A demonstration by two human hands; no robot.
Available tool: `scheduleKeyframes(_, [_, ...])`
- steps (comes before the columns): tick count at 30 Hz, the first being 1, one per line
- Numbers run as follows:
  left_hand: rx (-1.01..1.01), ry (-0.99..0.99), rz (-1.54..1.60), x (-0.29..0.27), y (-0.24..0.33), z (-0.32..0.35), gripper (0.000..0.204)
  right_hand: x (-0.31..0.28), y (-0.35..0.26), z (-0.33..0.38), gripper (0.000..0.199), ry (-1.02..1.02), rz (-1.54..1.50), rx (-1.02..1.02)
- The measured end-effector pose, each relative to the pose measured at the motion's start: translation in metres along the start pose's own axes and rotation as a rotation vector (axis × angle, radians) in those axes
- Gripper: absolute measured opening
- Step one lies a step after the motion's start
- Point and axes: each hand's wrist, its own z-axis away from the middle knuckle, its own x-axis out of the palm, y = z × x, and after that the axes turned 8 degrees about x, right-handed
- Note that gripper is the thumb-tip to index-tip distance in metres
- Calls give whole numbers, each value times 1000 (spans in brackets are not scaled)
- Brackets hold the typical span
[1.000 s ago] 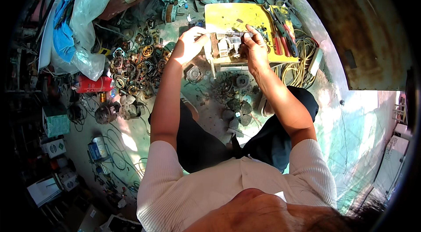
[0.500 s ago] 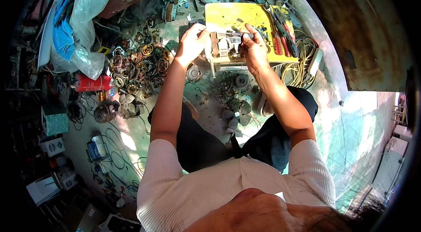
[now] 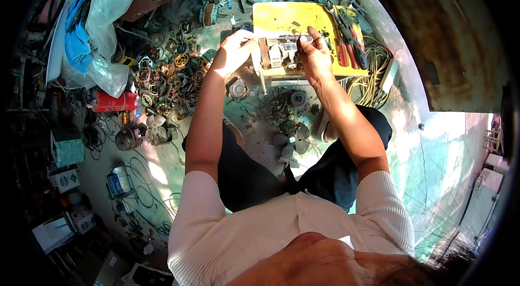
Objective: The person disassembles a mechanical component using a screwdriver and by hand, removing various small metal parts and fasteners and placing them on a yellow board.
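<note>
A small metal bench vise (image 3: 278, 56) is set at the near edge of a yellow board (image 3: 279, 14). Its handle bar (image 3: 263, 81) hangs down at the left end. My right hand (image 3: 316, 58) is closed, thumb and fingers pinching the right end of a slim dark metal rod (image 3: 290, 38) that lies along the vise's far side. My left hand (image 3: 236, 50) is at the left end of the vise, fingers curled and closed. What those fingers hold, if anything, is hidden. Pliers (image 3: 346, 29) and red-handled tools (image 3: 342, 54) lie on the board's right side.
Many motor parts and coils (image 3: 168, 77) are heaped on the floor at left, beside a red cylinder (image 3: 115, 102). Fan blades (image 3: 292, 137) and a round motor part (image 3: 297, 100) lie between my legs. Coiled cable (image 3: 371, 86) sits right of the board. A rusty panel (image 3: 449, 31) stands at far right.
My right hand has shifted slightly, its fingers drawn closer together on the rod. My left hand stays at the vise's left end, with almost no movement.
</note>
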Motion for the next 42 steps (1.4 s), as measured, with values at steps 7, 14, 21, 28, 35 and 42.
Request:
scheduleKeyframes(7, [69,46,17,6,-15,-5,24,2,-1,1,42,-41,28,-6])
scheduleKeyframes(14, [-29,3,-6,-1,-3,-5,26,-10,6,-7,39,6,134,-15])
scheduleKeyframes(21, [-37,-27,6,-2,3,1,22,-12,6,-7,37,-28,153,16])
scheduleKeyframes(28, [97,37,-36,7,-19,-6,23,-7,3,-5,34,-13,156,10])
scheduleKeyframes(35, [14,19,-22,1,-1,-4,25,-6,0,-2,30,10,127,48])
scheduleKeyframes(42, [-7,-28,49,-4,1,-1,29,-5,0,-2,26,14,123,53])
